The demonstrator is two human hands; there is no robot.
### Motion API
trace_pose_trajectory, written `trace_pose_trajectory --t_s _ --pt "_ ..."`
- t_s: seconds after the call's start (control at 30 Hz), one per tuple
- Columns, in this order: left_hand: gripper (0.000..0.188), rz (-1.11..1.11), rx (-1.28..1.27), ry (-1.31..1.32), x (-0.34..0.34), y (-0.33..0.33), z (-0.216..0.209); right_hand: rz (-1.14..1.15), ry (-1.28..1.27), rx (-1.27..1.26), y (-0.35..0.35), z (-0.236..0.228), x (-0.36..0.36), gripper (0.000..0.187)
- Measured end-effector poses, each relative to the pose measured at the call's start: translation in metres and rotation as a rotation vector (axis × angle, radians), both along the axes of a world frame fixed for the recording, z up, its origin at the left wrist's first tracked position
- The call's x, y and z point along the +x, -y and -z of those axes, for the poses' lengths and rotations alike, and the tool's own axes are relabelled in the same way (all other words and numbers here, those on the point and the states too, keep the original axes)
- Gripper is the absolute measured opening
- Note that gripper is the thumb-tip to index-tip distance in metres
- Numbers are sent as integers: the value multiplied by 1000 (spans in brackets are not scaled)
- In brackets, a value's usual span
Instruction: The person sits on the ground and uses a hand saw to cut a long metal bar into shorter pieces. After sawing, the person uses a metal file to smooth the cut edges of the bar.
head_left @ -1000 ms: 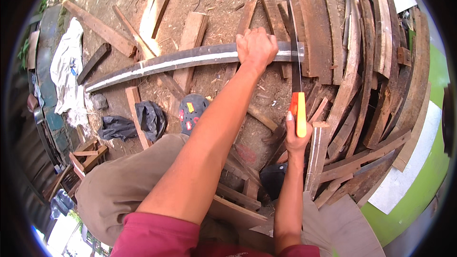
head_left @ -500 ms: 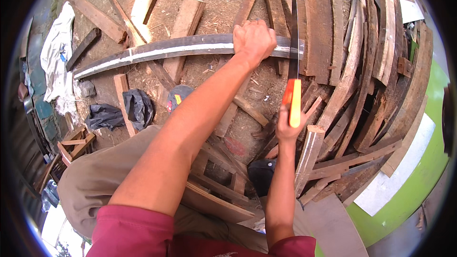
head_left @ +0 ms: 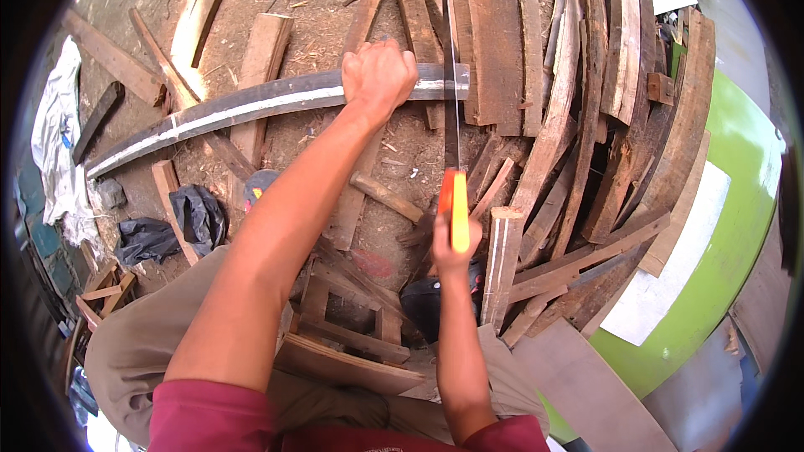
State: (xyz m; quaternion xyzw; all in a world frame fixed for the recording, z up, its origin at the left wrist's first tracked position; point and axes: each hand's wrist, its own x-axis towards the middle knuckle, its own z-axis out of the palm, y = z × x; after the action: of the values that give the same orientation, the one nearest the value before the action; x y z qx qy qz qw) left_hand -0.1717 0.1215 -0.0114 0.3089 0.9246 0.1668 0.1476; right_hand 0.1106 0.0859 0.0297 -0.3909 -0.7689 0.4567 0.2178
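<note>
A long curved plank (head_left: 226,112), dark with a white stripe along its side, lies crosswise over other boards. My left hand (head_left: 378,75) is closed round it near its right end. My right hand (head_left: 456,244) grips a handsaw (head_left: 456,211) by its orange and yellow handle. The thin saw blade points away from me and crosses the plank just short of its right tip, to the right of my left hand. Whether the teeth have entered the wood cannot be made out.
Several long boards (head_left: 494,42) and a pile of curved timbers (head_left: 578,117) fill the right side. A short upright block (head_left: 501,264) stands beside my right forearm. Black plastic (head_left: 199,213) and a white cloth sack (head_left: 59,138) lie at left. A green panel (head_left: 729,226) is far right.
The saw has been drawn back toward me, its handle now farther from the plank. My left hand keeps its hold. The whole view has shifted, so things appear farther left.
</note>
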Motion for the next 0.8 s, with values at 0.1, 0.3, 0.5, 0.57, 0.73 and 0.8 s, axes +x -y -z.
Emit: trace_pose_trajectory --t_s 0.1,0.3,0.5,0.57,0.73,0.8 --pt "36 -5 -32 -3 1 1 -3 2 -43 -7 36 -15 56 10" --pt "37 5 -37 -39 3 -9 -2 68 -22 -48 16 2 22 6" --pt "39 -1 -47 -12 0 -1 -7 -42 81 -1 35 -28 53 2" --pt "39 -12 -59 -13 -1 -3 -5 -4 6 0 67 -34 92 7" --pt "36 -3 -53 -34 5 -5 -4 50 42 -89 11 -11 8 6" --pt "35 0 -35 -31 5 -9 -2 30 33 -76 -9 -29 -50 5"
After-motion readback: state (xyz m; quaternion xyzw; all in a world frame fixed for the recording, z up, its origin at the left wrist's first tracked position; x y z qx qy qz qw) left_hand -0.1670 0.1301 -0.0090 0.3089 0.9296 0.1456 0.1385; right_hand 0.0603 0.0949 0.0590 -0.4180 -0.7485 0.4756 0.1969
